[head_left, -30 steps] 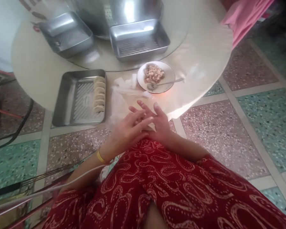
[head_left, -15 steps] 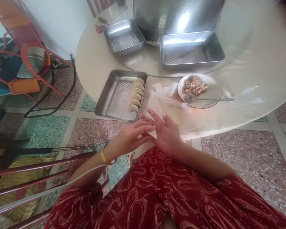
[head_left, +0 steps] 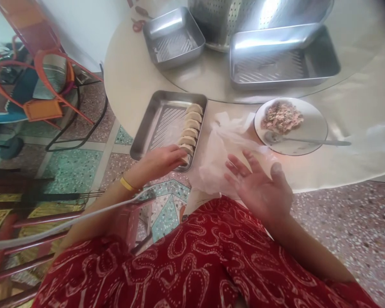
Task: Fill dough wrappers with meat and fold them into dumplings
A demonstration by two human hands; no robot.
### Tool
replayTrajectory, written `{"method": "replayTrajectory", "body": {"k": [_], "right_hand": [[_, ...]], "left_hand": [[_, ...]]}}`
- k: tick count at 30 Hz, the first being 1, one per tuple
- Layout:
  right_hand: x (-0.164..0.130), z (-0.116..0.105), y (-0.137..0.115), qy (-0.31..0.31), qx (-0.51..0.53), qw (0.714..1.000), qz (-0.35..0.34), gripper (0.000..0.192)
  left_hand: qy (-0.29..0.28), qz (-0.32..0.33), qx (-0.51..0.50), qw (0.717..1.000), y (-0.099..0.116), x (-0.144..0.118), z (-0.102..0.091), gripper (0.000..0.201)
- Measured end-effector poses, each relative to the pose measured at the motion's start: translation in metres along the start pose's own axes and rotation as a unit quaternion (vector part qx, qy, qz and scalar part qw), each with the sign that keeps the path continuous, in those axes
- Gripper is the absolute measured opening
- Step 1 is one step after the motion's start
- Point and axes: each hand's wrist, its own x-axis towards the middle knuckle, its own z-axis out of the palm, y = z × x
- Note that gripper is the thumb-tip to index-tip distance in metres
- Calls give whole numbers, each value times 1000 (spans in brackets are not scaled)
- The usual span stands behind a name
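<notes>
From my remote seat I see the left hand (head_left: 162,161) stretched toward ten o'clock, its fingers closed on a pale folded dumpling (head_left: 186,149) at the near end of the row. That dumpling sits inside the rectangular ribbed steel tray (head_left: 154,132), against its right wall, touching the next one in line; I judge the row is packed tight along that wall to leave the rest of the tray floor bare.

The right hand (head_left: 261,192) hovers at about one o'clock from the lap, palm up, fingers spread and loose, gripping nothing. Just beyond its fingertips lies a crumpled clear plastic sheet (head_left: 221,149) on the round cream table (head_left: 131,85); whether the fingers touch it I cannot tell.

Further at one o'clock stands a round white plate (head_left: 311,128) bearing a mound of minced filling (head_left: 280,117) on its far-left side, with a metal spoon (head_left: 303,140) laid in it, bowl inward and handle pointing right over the rim, probably so it is easy to grab with the right hand.

At twelve o'clock two more steel trays hold nothing I can see: a small square one (head_left: 173,36) to the left and a larger one (head_left: 282,60) to the right, both beside a big perforated steel colander (head_left: 231,17). An orange wire chair (head_left: 41,90) stands on the floor at nine o'clock.
</notes>
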Motion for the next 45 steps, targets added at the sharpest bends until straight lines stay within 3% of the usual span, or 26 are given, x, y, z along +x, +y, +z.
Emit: {"method": "replayTrajectory", "body": {"k": [4,17,21,25,29,32,35,39,42,45], "right_hand": [[-1,-2,-4,-7,3,1000,-15,55],[-6,-18,-8,7,-89,993,-80,57],[-12,-27,-17,12,-88,987,-132,56],[-20,-42,-26,23,-116,964,-236,41],[-24,-60,-29,53,-173,927,-328,35],[-21,-69,-28,57,-226,896,-378,33],[-17,-71,-25,77,-277,846,-450,24],[-14,-71,-20,118,-426,744,-501,17],[-14,-77,-17,122,-500,676,-527,17],[-15,-88,-17,120,-517,628,-569,19]], "left_hand": [[-24,-7,17,1000,1,4,1,20],[-17,-15,2,1000,-2,5,-4,24],[33,-72,32,996,-4,-12,-18,28],[137,-132,16,982,0,-33,-19,25],[260,-159,-44,951,17,-51,-1,15],[305,-154,-112,933,38,-60,11,14],[298,-94,-196,930,62,-58,17,15],[226,23,-290,929,92,-36,26,14],[175,73,-308,932,110,-18,33,17],[233,64,-266,933,108,-14,34,18]]}}
